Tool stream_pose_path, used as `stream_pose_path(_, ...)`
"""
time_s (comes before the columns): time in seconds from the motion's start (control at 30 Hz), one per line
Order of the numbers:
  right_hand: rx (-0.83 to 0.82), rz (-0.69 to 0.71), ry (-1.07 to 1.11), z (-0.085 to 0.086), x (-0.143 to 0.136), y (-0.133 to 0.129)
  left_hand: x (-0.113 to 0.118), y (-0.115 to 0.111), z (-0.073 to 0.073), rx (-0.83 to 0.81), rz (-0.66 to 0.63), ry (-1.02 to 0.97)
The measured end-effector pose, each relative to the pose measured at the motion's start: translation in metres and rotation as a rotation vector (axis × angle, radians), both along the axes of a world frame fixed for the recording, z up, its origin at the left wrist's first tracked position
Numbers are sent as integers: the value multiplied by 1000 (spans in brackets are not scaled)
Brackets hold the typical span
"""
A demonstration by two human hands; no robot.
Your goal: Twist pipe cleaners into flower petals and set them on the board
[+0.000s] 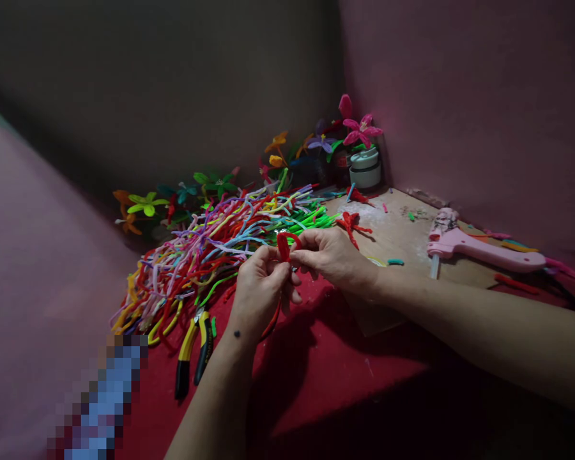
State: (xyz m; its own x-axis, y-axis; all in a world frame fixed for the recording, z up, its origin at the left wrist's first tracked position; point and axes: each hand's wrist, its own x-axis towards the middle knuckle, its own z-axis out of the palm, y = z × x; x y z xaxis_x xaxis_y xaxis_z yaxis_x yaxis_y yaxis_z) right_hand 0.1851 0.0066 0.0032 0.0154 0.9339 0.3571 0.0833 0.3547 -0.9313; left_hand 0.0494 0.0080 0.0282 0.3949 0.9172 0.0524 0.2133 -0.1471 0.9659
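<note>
Both hands meet over the red cloth, holding a red pipe cleaner (283, 246) bent into a petal-like loop. My left hand (261, 281) pinches its lower end between thumb and fingers. My right hand (329, 259) grips the curved upper part with thumb and index finger. A dark red length hangs below the left fingers, partly hidden by the hand. Just beyond the hands lies a large heap of coloured pipe cleaners (206, 243). A red pipe cleaner flower (352, 225) rests on the board past my right hand.
Yellow-and-black pliers (194, 351) lie left of my left forearm. A pink glue gun (483, 248) rests on the brown board (402, 223) at the right. Finished flowers (146, 204) line the wall, some by a pale pot (365, 169). A pixelated patch covers the lower left.
</note>
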Motion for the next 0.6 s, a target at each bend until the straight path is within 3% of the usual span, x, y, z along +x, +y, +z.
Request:
stream_pose_path(0.13, 209, -170, -269, -2, -1, -4, 0, 1, -3, 14, 14, 11)
stream_pose_path(0.3, 318, -184, -389, -5, -3, -7, 1, 2, -7, 69, 49, 21)
stream_pose_path(0.43, 224, -176, -342, -5, -3, -4, 2, 2, -6, 41, -33, -8)
stream_pose_path(0.6, -48, 53, -41, 0, 1, -1, 0, 3, -3, 25, -77, -23)
